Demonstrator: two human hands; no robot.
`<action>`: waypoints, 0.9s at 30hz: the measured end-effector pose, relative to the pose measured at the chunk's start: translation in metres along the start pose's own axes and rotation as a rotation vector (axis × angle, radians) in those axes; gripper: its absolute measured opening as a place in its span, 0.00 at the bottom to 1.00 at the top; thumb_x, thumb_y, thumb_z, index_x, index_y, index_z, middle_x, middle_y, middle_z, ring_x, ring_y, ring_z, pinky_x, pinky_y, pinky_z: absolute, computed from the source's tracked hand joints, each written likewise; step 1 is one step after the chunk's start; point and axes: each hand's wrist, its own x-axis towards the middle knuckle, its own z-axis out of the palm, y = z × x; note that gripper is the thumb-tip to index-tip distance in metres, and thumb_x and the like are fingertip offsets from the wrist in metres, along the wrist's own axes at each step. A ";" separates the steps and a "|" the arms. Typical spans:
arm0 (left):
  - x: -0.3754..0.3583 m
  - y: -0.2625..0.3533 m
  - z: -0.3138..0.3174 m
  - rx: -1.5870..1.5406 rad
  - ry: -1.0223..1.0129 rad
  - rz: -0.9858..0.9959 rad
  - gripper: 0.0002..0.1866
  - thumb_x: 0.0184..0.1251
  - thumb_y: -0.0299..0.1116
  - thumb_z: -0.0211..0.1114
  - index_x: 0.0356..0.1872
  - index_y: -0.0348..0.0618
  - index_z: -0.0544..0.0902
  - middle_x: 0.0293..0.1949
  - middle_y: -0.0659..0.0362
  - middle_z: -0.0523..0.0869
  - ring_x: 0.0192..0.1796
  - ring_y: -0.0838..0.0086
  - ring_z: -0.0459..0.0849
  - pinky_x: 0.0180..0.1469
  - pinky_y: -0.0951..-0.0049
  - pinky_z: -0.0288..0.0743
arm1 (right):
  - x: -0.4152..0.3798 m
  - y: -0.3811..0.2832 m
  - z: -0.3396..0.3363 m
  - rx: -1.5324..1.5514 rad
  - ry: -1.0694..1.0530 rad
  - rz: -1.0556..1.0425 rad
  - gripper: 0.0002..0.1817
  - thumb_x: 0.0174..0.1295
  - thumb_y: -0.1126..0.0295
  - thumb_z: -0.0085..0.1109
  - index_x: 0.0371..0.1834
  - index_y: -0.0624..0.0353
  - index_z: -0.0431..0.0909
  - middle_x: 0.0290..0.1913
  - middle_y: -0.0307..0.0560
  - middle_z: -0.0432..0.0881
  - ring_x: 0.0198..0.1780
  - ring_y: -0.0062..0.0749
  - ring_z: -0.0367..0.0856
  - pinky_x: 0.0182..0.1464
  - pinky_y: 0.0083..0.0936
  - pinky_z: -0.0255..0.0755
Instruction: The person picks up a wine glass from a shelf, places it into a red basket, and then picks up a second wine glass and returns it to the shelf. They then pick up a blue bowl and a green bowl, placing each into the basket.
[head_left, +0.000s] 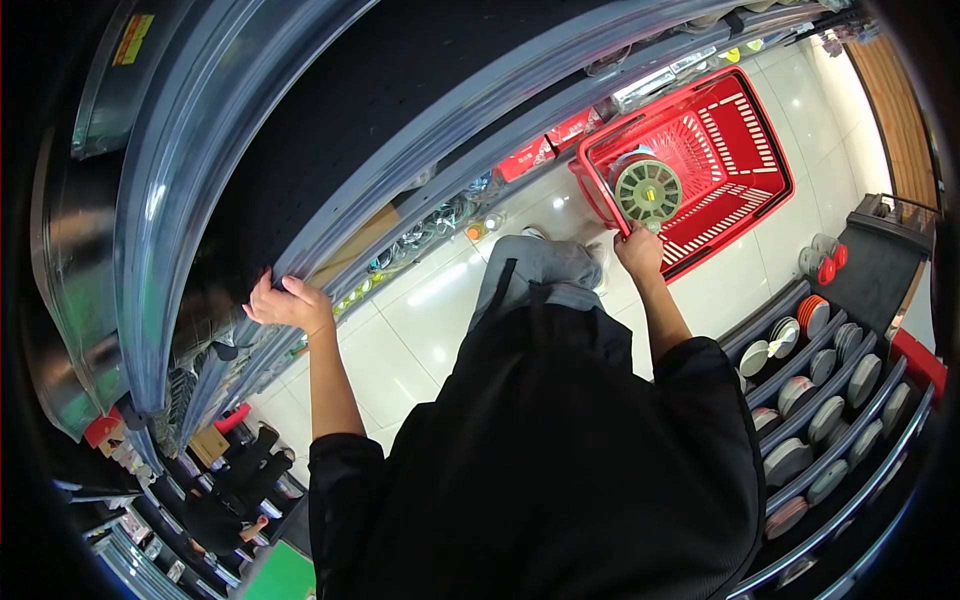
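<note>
My right hand (641, 251) is closed on the near corner of a red plastic shopping basket (742, 240), whose slotted walls and inside face me. In the basket lies a round green item (649, 190) with a ring of slots and a yellow label at its centre; what is under it is partly hidden. My left hand (287, 304) is at the front edge of a dark shelf (400, 170), thumb apart and fingers bent lightly against the edge. Nothing shows between its fingers.
Clear glass items (430, 230) and red boxes (526, 158) line the low shelf beside my feet. On the right, a rack (778, 340) holds upright plates and bowls. Another person in dark clothing (215, 520) is at the lower left. White floor tiles (400, 345) run between the shelves.
</note>
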 end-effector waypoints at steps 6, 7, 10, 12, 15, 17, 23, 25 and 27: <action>-0.001 -0.002 0.002 0.008 0.008 0.008 0.22 0.72 0.49 0.45 0.46 0.38 0.77 0.47 0.53 0.78 0.56 0.56 0.71 0.69 0.45 0.49 | 0.001 0.005 0.009 0.031 0.147 -0.065 0.19 0.54 0.58 0.59 0.47 0.54 0.83 0.33 0.60 0.85 0.36 0.55 0.85 0.43 0.45 0.80; -0.001 0.000 0.001 0.008 0.009 0.010 0.22 0.72 0.48 0.45 0.46 0.38 0.77 0.47 0.53 0.78 0.56 0.56 0.71 0.69 0.45 0.49 | 0.001 0.004 0.008 0.030 0.146 -0.061 0.19 0.54 0.58 0.59 0.47 0.54 0.83 0.33 0.60 0.85 0.36 0.55 0.85 0.43 0.45 0.80; 0.000 -0.001 0.000 0.007 -0.005 0.012 0.22 0.73 0.48 0.45 0.46 0.38 0.77 0.47 0.53 0.77 0.56 0.56 0.71 0.69 0.45 0.49 | 0.005 0.004 0.006 -0.015 -0.007 0.003 0.23 0.56 0.55 0.59 0.51 0.57 0.78 0.43 0.59 0.84 0.42 0.56 0.85 0.47 0.47 0.79; -0.002 -0.003 0.001 -0.002 -0.010 0.002 0.22 0.71 0.48 0.46 0.46 0.38 0.77 0.47 0.53 0.77 0.56 0.56 0.71 0.70 0.44 0.47 | 0.005 0.005 0.006 -0.005 0.001 -0.001 0.23 0.56 0.54 0.59 0.51 0.58 0.78 0.43 0.59 0.84 0.41 0.56 0.85 0.47 0.47 0.79; -0.001 -0.003 0.001 -0.005 -0.019 -0.007 0.21 0.69 0.47 0.47 0.46 0.39 0.77 0.46 0.53 0.76 0.57 0.57 0.71 0.71 0.43 0.46 | 0.004 0.005 0.006 0.010 0.017 -0.017 0.23 0.55 0.54 0.59 0.50 0.58 0.78 0.43 0.59 0.84 0.41 0.55 0.85 0.47 0.46 0.79; -0.001 -0.002 0.000 -0.004 -0.024 -0.004 0.22 0.69 0.47 0.46 0.46 0.38 0.76 0.46 0.53 0.76 0.57 0.56 0.71 0.71 0.43 0.46 | 0.003 0.006 0.006 0.017 0.025 -0.024 0.23 0.55 0.54 0.59 0.49 0.58 0.79 0.43 0.59 0.84 0.41 0.55 0.85 0.47 0.46 0.79; 0.001 0.002 -0.002 0.017 -0.029 0.014 0.22 0.71 0.48 0.45 0.46 0.38 0.76 0.46 0.52 0.76 0.57 0.56 0.70 0.70 0.43 0.47 | 0.001 0.003 0.002 0.024 0.004 -0.007 0.23 0.55 0.53 0.59 0.48 0.58 0.80 0.43 0.58 0.84 0.41 0.53 0.85 0.47 0.46 0.79; 0.002 0.003 -0.003 0.018 -0.037 0.017 0.22 0.71 0.48 0.45 0.46 0.37 0.76 0.46 0.52 0.76 0.57 0.55 0.70 0.70 0.43 0.48 | 0.000 0.001 -0.001 0.035 0.019 -0.013 0.23 0.55 0.53 0.59 0.47 0.58 0.80 0.44 0.58 0.84 0.41 0.53 0.85 0.46 0.46 0.79; 0.001 0.002 -0.002 0.020 -0.038 0.019 0.22 0.71 0.48 0.45 0.47 0.37 0.76 0.47 0.52 0.76 0.57 0.55 0.70 0.70 0.43 0.48 | -0.001 0.001 -0.001 0.045 0.033 -0.017 0.22 0.55 0.53 0.59 0.47 0.58 0.80 0.44 0.57 0.84 0.41 0.53 0.85 0.46 0.45 0.79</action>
